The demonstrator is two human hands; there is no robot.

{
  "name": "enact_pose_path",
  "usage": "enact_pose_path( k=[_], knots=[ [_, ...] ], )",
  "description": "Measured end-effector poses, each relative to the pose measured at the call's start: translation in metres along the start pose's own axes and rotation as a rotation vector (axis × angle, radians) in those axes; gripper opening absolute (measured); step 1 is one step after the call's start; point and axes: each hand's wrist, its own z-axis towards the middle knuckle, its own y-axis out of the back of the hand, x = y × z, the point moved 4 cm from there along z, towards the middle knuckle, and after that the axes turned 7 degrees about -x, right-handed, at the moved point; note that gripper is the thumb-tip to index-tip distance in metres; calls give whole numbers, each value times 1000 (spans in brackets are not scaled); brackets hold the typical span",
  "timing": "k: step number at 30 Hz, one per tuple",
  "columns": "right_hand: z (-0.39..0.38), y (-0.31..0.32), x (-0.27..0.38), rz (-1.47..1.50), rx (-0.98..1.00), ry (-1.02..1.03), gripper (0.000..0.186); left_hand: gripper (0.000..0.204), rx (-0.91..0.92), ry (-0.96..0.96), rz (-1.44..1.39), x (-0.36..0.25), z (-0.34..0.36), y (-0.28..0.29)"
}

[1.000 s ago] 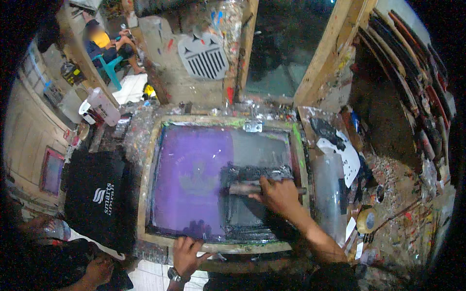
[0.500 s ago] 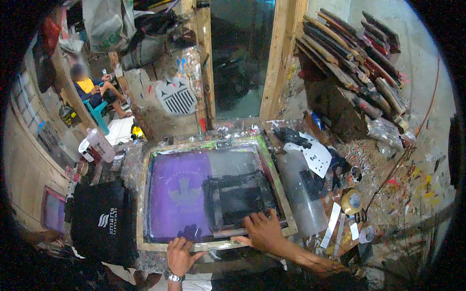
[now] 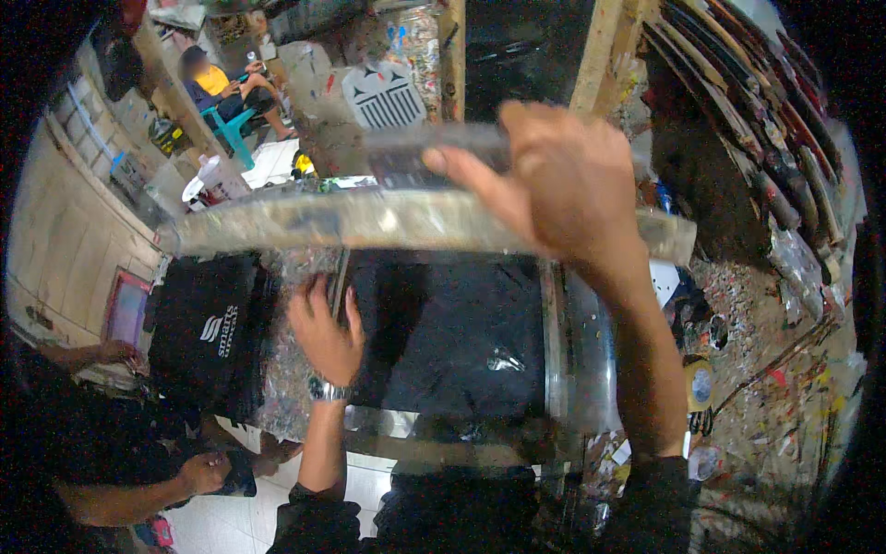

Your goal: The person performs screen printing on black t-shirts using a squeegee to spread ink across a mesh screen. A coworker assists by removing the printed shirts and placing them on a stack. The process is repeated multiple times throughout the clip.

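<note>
The wooden screen frame (image 3: 341, 220) is tilted up, its near edge raised above the bench. My right hand (image 3: 568, 185) is closed on that raised edge, thumb over a dark, blurred bar whose nature I cannot make out. Beneath lies black fabric (image 3: 443, 342) on a flat board, with a small shiny spot. My left hand (image 3: 323, 332), fingers apart and slightly bent, rests at the left edge of this board. Left of it sits a stack of black fabric (image 3: 194, 351) with a white print.
A co-worker's hand (image 3: 205, 473) is at lower left. Behind, a person (image 3: 221, 92) sits on a teal chair. At right are a rack of long squeegees (image 3: 748, 111), a tape roll (image 3: 699, 386) and a paint-spattered bench (image 3: 775, 388). A pink-framed screen (image 3: 125, 309) stands at left.
The screen, lying flat earlier, has been lifted by my right hand, uncovering the black fabric. My left hand has moved from the frame's front edge up to the board's left edge.
</note>
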Motion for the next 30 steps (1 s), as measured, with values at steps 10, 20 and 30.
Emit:
enact_pose_path(
  k=[10,20,30],
  knots=[
    [94,-14,-28,132,472,-114,80,18,261,202,308,77,-72,-67],
    [147,-51,-80,99,243,-82,98,29,332,160,826,263,121,130],
    [158,-71,-79,134,318,-146,94,21,539,-45,192,111,-25,38]
  ],
)
